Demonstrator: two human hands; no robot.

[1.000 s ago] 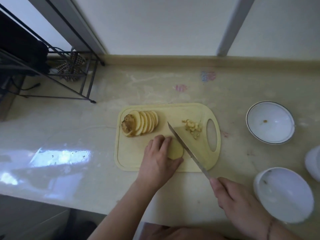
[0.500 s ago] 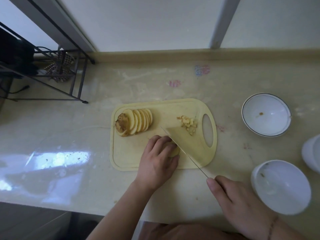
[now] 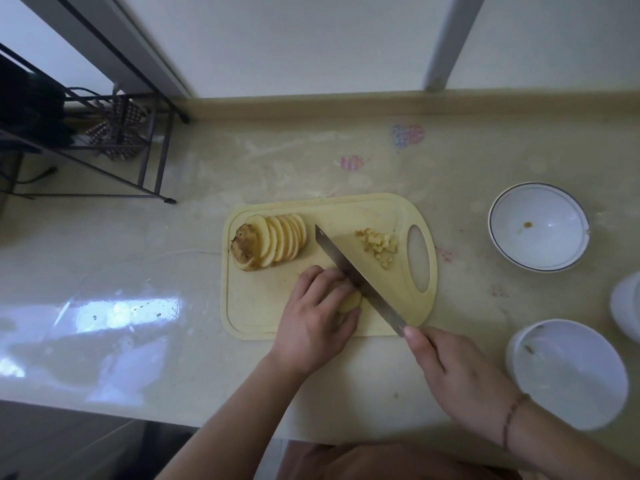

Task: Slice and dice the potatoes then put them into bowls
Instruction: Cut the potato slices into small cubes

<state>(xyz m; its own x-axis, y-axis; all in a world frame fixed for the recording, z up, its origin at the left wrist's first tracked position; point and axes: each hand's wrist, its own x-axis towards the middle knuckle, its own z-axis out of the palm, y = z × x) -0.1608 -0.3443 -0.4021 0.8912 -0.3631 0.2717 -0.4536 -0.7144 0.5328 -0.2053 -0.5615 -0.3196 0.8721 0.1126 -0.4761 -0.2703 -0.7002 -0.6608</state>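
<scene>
On the pale yellow cutting board (image 3: 256, 306) a row of potato slices (image 3: 273, 242) leans at the back left, and a small heap of diced potato (image 3: 379, 244) lies near the handle hole. My left hand (image 3: 315, 317) holds a potato slice (image 3: 351, 301) flat on the board with curled fingers. My right hand (image 3: 460, 375) grips the handle of a long knife (image 3: 356, 277). The blade lies diagonally across the board, right beside my left fingertips and against the slice.
Two white bowls stand right of the board: one at the back (image 3: 538, 226), one near the front edge (image 3: 568, 372). A third white dish (image 3: 627, 306) shows at the right border. A black wire rack (image 3: 114, 133) stands at the back left. The counter's front edge runs below my arms.
The blade was tilted with its flat side showing half a second ago; now it stands edge-down against the slice. My left hand stays on the slice.
</scene>
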